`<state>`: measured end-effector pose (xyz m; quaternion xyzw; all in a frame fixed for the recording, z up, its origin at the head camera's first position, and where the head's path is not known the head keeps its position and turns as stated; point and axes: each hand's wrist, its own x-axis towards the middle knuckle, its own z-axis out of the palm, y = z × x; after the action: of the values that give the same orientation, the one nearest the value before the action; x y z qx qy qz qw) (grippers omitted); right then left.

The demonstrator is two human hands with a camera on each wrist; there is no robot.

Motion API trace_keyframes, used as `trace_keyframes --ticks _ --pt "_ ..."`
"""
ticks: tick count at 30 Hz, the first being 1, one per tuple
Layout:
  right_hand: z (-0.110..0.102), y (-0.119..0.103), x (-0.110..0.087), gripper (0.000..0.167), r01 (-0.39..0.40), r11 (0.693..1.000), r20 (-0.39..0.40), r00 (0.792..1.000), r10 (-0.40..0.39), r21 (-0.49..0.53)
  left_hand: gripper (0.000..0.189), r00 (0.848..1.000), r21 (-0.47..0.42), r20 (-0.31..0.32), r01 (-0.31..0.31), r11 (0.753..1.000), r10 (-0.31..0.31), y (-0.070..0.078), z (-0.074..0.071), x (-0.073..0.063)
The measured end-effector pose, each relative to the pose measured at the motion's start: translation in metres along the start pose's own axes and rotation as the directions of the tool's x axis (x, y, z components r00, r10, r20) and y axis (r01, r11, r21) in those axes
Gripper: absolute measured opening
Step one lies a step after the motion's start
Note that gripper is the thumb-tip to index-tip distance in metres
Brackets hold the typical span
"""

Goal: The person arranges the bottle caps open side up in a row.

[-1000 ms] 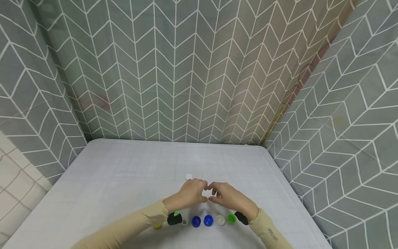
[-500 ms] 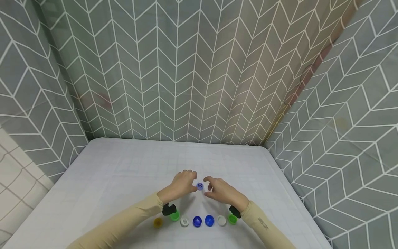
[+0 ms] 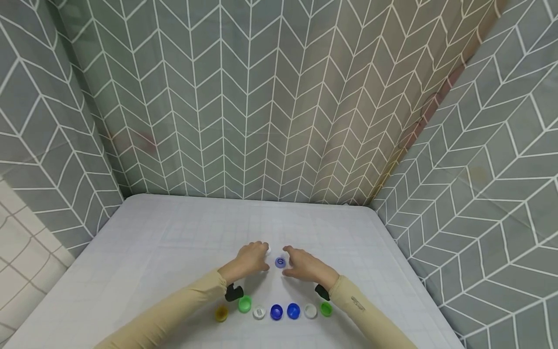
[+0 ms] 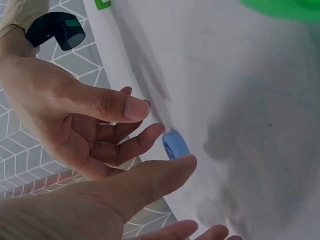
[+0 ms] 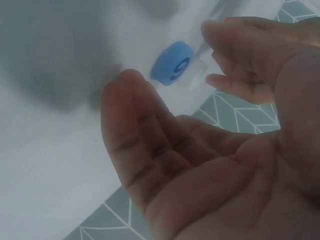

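A light-blue bottle cap (image 3: 280, 262) with a dark ring-like mark lies on the white table between the two hands. My left hand (image 3: 247, 261) is to its left, thumb and fingers spread apart and holding nothing. To its right, my right hand (image 3: 308, 266) has loosely bent fingers, also with nothing in them. In the right wrist view the blue cap (image 5: 173, 63) stands apart from the fingertips. The left wrist view shows the blue cap (image 4: 176, 144) partly behind the left thumb. A whitish cap (image 3: 268, 250) shows just past the left fingertips, mostly hidden.
Nearer the body runs a row of bottle caps: yellow (image 3: 221, 313), green (image 3: 245, 304), white (image 3: 259, 311), dark blue (image 3: 276, 312), blue (image 3: 293, 310), white (image 3: 310, 310) and green (image 3: 326, 309). Patterned grey curtains (image 3: 244, 121) stand behind the table (image 3: 174, 228) and at its sides.
The hands, close together a second ago, have drawn apart. The blue cap came into view between them and now lies free, while the left hand has shifted left, off it.
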<state>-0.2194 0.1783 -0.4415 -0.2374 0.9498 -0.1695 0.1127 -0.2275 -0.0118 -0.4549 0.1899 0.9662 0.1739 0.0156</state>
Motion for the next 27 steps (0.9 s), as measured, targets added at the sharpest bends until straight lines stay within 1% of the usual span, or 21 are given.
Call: trace_keyframes --ticks 6,14,19,27 --pt "0.004 0.003 0.009 0.064 -0.014 1.000 0.000 1.000 0.014 -0.009 0.043 1.000 -0.038 0.025 0.006 0.999 -0.005 -0.003 0.006 0.005" --pt "0.010 0.003 0.019 0.056 0.024 1.000 -0.027 0.999 -0.024 -0.011 0.044 1.000 -0.102 -0.004 -0.002 0.995 0.002 -0.009 0.013 0.012" --pt "0.013 0.002 0.024 0.050 0.042 0.999 -0.037 0.998 -0.042 -0.003 0.042 1.000 -0.101 -0.013 -0.007 0.995 0.006 -0.013 0.014 0.014" --pt "0.016 0.004 0.029 0.034 0.087 0.996 -0.060 0.994 -0.087 -0.008 0.040 0.999 -0.101 -0.032 -0.018 0.995 0.015 -0.014 0.014 0.016"
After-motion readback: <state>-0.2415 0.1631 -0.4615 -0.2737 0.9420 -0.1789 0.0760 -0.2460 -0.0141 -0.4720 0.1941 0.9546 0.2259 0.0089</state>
